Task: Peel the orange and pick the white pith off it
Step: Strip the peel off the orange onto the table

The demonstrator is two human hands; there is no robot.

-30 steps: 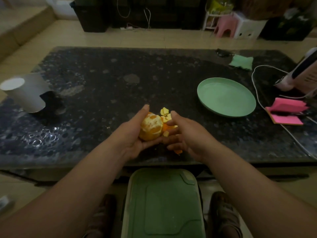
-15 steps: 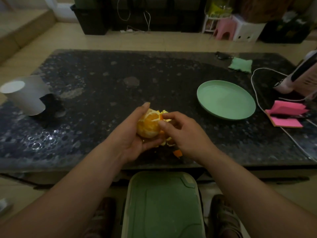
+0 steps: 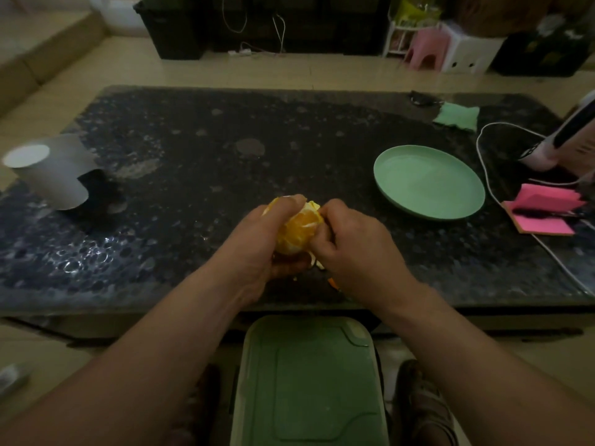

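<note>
Right now the orange [image 3: 297,231] is held just above the near edge of the dark speckled surface [image 3: 193,149], between both hands. The left hand [image 3: 257,249] cups it from the left and below, its fingers [image 3: 289,201] curled round the fruit with 1 of them laid over the top. Much of the side facing the camera is already bare, showing orange flesh crossed by pale streaks of pith. The right hand [image 3: 357,252] is pressed to the fruit's right side, its fingers clenched and pinching a pale flap of peel [image 3: 314,206] at the upper right; exactly how much they grip is hidden by the knuckles. A curl of peel hangs under the fruit between the 2 hands, and a small orange scrap [image 3: 333,282] lies on the surface beside the right wrist. Well to the right sits a green plate [image 3: 428,185], with a white cable [image 3: 486,178] and a pink notepad [image 3: 544,210] beyond it. A white paper roll [image 3: 48,177] stands at the far left. Below the surface's near edge is a green lid [image 3: 309,381].
</note>
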